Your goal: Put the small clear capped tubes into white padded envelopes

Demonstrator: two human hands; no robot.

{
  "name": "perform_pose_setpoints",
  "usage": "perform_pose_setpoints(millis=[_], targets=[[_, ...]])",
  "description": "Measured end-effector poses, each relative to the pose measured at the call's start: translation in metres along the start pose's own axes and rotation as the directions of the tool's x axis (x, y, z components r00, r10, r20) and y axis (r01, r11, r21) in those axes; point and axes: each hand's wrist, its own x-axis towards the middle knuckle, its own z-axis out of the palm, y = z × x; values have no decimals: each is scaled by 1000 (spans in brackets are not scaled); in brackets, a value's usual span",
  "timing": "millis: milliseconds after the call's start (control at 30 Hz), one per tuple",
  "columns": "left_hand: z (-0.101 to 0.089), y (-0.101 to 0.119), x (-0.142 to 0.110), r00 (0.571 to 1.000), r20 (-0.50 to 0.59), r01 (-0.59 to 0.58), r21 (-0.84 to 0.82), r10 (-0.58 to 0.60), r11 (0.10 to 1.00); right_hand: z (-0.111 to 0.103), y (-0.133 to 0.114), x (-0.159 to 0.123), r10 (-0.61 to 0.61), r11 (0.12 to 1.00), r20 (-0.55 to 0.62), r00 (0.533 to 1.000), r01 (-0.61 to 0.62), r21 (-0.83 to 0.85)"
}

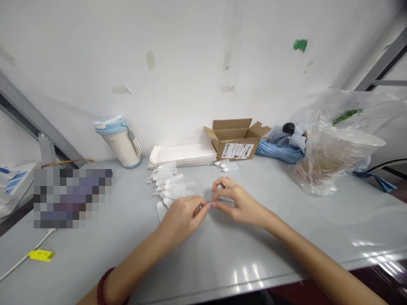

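Close together above the middle of the table, my left hand (pixel 184 214) and my right hand (pixel 240 204) are both closed in a pinch. A thin whitish strand (pixel 210 204) runs between their fingertips; its exact kind is too small to make out. Some clear plastic shows behind and under the right fingers, partly hidden by them. Just beyond my left hand lies a loose pile of small white tags (pixel 171 186) with thin loops. A few similar white pieces (pixel 226 166) lie farther back, in front of the cardboard box.
Along the wall stand a cream tumbler (pixel 122 146) with a blue lid, a white stack (pixel 187 154), an open cardboard box (pixel 238 146) and blue cloth-like material (pixel 280 150). A plastic-wrapped spool (pixel 333 156) is at right. A yellow-labelled cable (pixel 19 262) lies left, near a pixelated area.
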Motion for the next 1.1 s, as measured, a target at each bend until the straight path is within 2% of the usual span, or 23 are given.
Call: perform_pose_setpoints(millis=[200, 400, 567, 733, 900, 1100], targets=[[-18, 0, 0, 994, 101, 48, -111, -37, 993, -5, -5, 2, -17, 998, 24, 1000, 16, 66], [-31, -3, 0, 997, 35, 79, -146, -74, 986, -5, -5, 1, 63, 991, 84, 994, -72, 109], [-31, -4, 0, 998, -12, 55, -116, -57, 992, -10, 0, -1, 112, 984, 69, 991, -121, 135], [-31, -5, 0, 990, -98, 84, -160, -100, 984, -9, 0, 0, 138, 970, 82, 987, -152, 190], [-26, -5, 0, 993, -16, 105, -285, -114, 953, -2, -7, 3, 98, 950, 9, 995, -96, 298], [-26, -3, 2, 971, -2, 209, -479, -239, 853, -6, -11, 3, 102, 960, -60, 993, -82, 267]])
